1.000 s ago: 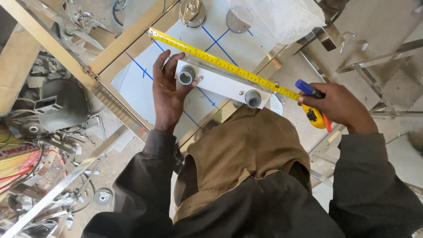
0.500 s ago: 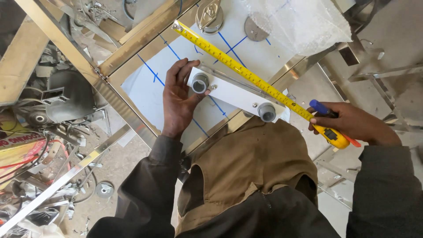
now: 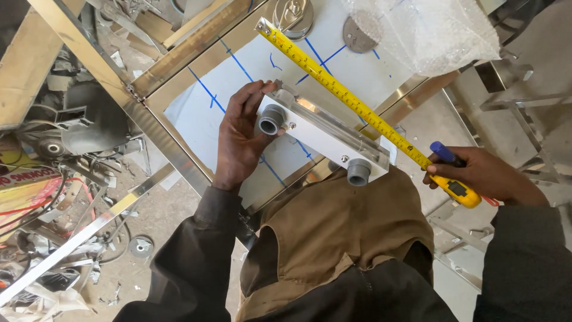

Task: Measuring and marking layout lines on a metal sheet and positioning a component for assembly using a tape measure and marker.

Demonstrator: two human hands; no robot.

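My left hand (image 3: 241, 134) grips one end of a white, shiny metal block (image 3: 325, 134) that has two grey threaded pipe fittings (image 3: 271, 119), one at each end. The block lies on a white sheet (image 3: 250, 71) marked with blue lines. My right hand (image 3: 485, 176) holds a yellow tape measure case (image 3: 457, 191) together with a blue marker (image 3: 445, 154). The yellow tape blade (image 3: 339, 92) runs out diagonally along the far side of the block to a hook at the upper left.
A stainless steel frame (image 3: 149, 119) borders the sheet. Bubble wrap (image 3: 429, 30) and two round metal parts (image 3: 295, 15) lie at the top. Scrap metal, red cables and tools (image 3: 53, 197) litter the floor at left. More steel framework (image 3: 518, 101) stands at right.
The view has shifted, so the block, tape and hands appear lower in the frame. The tape blade stays stretched beside the block, and both hands keep their grips.
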